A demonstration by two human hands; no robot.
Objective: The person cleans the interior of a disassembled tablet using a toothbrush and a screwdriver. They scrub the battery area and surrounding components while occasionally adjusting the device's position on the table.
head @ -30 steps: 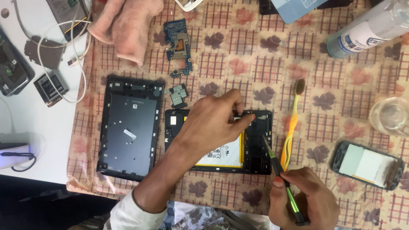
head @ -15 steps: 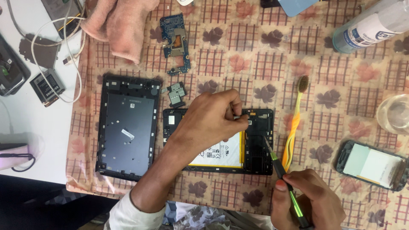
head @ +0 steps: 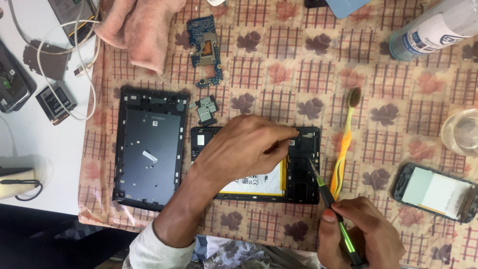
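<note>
An opened tablet (head: 303, 169) lies face down on the patterned cloth, its black frame and white battery (head: 259, 185) exposed. My left hand (head: 239, 149) reaches across it from the lower left and covers most of it. The fingertips are pinched together at the frame's upper right corner, and what they pinch is too small to tell. My right hand (head: 358, 234), at the bottom right, grips a green and black screwdriver (head: 331, 204). The screwdriver's tip touches the right side of the tablet's frame.
A black back cover (head: 149, 149) lies left of the tablet. Above are a small board (head: 205, 109), a blue circuit board (head: 205, 47) and a pink cloth (head: 134, 30). A yellow toothbrush (head: 344, 144), a phone (head: 435, 192), a glass (head: 460, 132) and a spray can (head: 433, 27) sit to the right.
My left hand stays on the tablet with its fingertips still at the upper right corner. The screwdriver tip has stayed near the frame's right side. The view has shifted slightly.
</note>
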